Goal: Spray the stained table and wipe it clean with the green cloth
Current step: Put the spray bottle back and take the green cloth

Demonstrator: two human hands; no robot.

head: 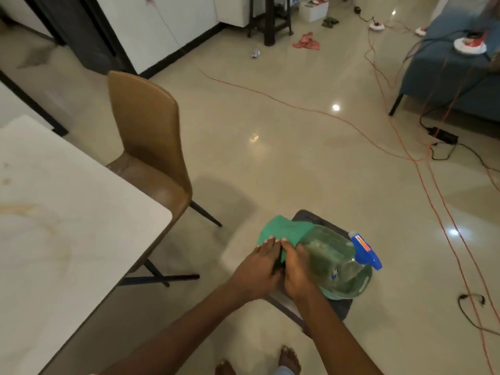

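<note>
The green cloth [282,231] lies on a low dark stool [339,308] on the floor, to the right of the table. Both my hands rest on the cloth's near edge, side by side. My left hand [258,269] lies over it with the fingers stretched forward. My right hand [297,272] is curled around the cloth, right against the base of the spray bottle. The clear spray bottle [336,265] with a blue trigger head lies on its side on the stool, partly over the cloth. The white marble table [67,220] at the left shows brownish stains.
A brown chair [147,136] stands at the table's far corner. Orange and black cables [422,182] run across the shiny floor at the right. A blue sofa [446,74] stands at the back right. My bare feet [289,358] are at the bottom edge.
</note>
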